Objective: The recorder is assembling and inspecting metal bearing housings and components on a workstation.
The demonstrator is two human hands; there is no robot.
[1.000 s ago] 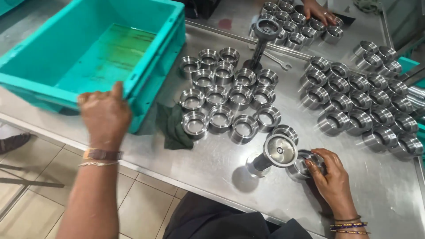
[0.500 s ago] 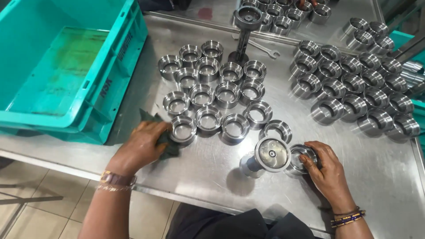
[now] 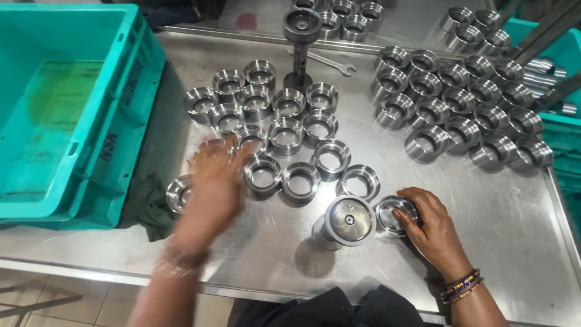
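Observation:
My right hand (image 3: 426, 227) grips a shiny metal ring (image 3: 393, 213) that lies flat on the steel table (image 3: 496, 242). Just left of it stands a short metal cylinder with a wide flat cap (image 3: 346, 221). My left hand (image 3: 212, 181) is blurred by motion, fingers spread, above the near-left rings of a cluster of several metal rings (image 3: 284, 133). One ring (image 3: 177, 194) shows beside its heel. I see nothing held in the left hand. A dark green cloth (image 3: 145, 206) lies on the table to its left.
A large teal crate (image 3: 60, 109) fills the left of the table. A second group of several rings (image 3: 460, 109) lies at the right. A tall metal post (image 3: 301, 36) and a wrench (image 3: 327, 60) sit at the back. Another teal crate (image 3: 563, 130) is at the right edge.
My left hand left the crate's rim, dropped to the green cloth, then let it go and swung right over the rings. My right hand stayed on its ring.

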